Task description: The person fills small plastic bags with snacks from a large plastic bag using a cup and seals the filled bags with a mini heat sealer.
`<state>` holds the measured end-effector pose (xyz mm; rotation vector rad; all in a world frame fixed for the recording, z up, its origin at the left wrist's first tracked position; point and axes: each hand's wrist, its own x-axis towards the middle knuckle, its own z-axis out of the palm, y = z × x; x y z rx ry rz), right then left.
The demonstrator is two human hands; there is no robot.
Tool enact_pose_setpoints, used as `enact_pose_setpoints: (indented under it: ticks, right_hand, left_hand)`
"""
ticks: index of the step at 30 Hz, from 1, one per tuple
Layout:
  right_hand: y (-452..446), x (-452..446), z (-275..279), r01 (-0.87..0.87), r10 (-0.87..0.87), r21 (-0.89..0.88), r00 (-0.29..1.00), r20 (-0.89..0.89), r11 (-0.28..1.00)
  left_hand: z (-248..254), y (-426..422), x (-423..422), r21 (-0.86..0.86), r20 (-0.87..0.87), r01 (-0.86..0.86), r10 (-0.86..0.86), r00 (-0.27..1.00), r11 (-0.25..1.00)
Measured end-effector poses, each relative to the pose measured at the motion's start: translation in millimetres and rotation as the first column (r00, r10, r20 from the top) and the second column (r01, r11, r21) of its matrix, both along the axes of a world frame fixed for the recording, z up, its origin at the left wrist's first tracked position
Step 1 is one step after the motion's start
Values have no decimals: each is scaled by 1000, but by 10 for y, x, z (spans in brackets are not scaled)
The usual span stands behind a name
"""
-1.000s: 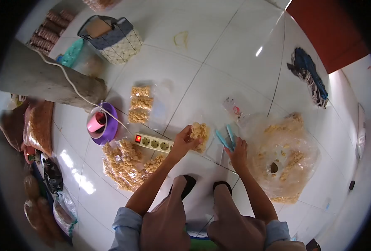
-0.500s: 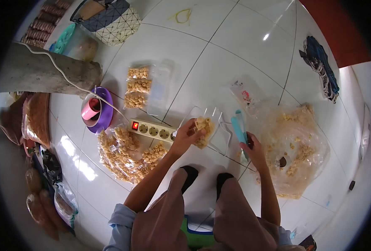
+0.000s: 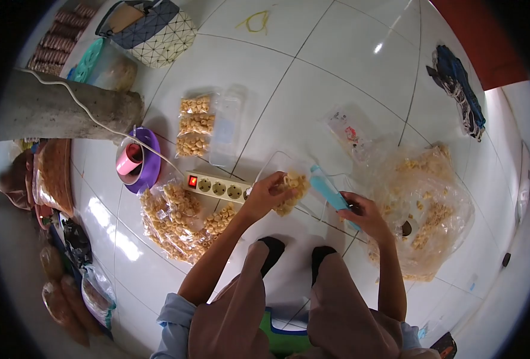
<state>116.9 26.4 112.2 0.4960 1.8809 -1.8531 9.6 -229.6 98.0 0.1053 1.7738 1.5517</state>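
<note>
My left hand grips a small clear bag of macaroni-like snacks above the floor, just past the end of a power strip. In my right hand is a light-blue clamp-shaped heat sealer, slanting up and left. Its tip is close to the bag's right side; whether they touch I cannot tell. Left of my forearm lies a pile of filled snack bags. Beyond the power strip rests a row of filled packets. To the right, a large clear plastic bag holds loose snacks.
A purple basin with a pink cup stands left, near a concrete post with a white cable along it. A printed plastic bag lies ahead. Dark cloth sits far right. A patterned bag is far left.
The heat sealer has swung from nearly upright to a leftward slant, its tip now closer to the snack bag. My left hand keeps hold of the bag, which has tilted slightly.
</note>
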Motion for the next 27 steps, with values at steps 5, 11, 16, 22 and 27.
enact_pose_setpoints:
  ticks: [5, 11, 16, 22, 27]
  right_hand:
    - [-91, -90, 69, -37, 38, 22, 997, -63, 999]
    - [-151, -149, 38, -23, 27, 58, 997, -66, 998]
    - [-172, -162, 49, 1, 4, 48, 996, -93, 999]
    - [-195, -164, 9, 27, -18, 87, 994, -107, 996]
    - [-220, -165, 16, 31, -15, 107, 989, -150, 994]
  left_hand:
    - [-47, -2, -3, 2, 1, 98, -98, 995, 995]
    - [-37, 29, 24, -5, -58, 150, -150, 987, 989]
    - [-53, 25, 21, -70, -146, 185, -193, 970, 980]
    - [-7, 23, 24, -104, -158, 191, -206, 966, 976]
    - [-54, 12, 24, -117, -146, 208, -224, 964, 971]
